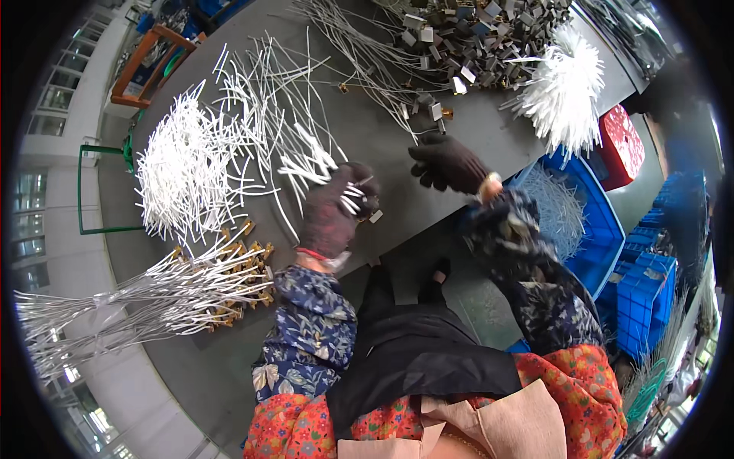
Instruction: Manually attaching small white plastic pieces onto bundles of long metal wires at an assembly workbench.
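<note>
The left hand, in a dark maroon glove, is closed around a small bunch of white tubes whose cut ends show between the gloved fingers. The bunch lies just above the grey counter, near its front edge. Its long axis runs from the fist up and to the left, the free ends fanning out toward the loose scatter of tubes farther back. To do this well, the grip should probably sit close to the cut ends, so they stay level and none slides out of the fan.

The right hand, in a black glove, rests knuckles-up on the counter with fingers curled; whether it pinches anything I cannot tell. Just beyond it lie a few small metal fittings, and past those a large heap of grey metal pieces.

Left of the fist sits a dense white tube pile, with brass-tipped finished wires below it. A bristling white bundle stands at the far right, and a blue crate sits beside the counter's edge.
</note>
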`<state>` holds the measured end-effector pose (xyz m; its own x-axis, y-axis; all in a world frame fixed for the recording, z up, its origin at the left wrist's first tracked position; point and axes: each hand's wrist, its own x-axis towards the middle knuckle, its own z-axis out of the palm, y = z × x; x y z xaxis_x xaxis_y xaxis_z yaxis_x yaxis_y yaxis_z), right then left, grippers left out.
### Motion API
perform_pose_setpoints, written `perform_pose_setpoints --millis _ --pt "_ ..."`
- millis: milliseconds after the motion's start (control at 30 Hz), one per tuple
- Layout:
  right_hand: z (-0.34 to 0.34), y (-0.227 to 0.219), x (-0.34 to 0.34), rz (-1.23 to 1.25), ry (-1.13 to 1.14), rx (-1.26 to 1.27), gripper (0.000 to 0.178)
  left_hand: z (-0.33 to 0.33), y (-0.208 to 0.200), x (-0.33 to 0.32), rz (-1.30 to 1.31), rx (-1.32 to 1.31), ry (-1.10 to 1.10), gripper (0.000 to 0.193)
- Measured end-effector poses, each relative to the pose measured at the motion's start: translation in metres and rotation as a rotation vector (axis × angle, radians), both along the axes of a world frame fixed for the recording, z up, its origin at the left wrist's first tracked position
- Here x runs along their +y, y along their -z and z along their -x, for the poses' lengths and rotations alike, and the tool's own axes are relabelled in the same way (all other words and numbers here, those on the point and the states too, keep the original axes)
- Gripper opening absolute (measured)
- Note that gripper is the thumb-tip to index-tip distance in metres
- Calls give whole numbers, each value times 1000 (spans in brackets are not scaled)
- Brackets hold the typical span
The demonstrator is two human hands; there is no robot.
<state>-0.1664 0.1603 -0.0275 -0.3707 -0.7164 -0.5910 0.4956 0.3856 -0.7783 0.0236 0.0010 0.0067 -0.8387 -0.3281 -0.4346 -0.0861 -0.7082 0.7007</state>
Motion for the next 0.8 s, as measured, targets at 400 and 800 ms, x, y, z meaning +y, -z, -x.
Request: perform_pose_setpoints --millis 400,800 --pt "-169 88 295 209 -449 574 11 78 48 98 223 -229 -15 24" --pt "-276 105 456 -177 -546 398 25 114 119 31 595 -258 36 25"
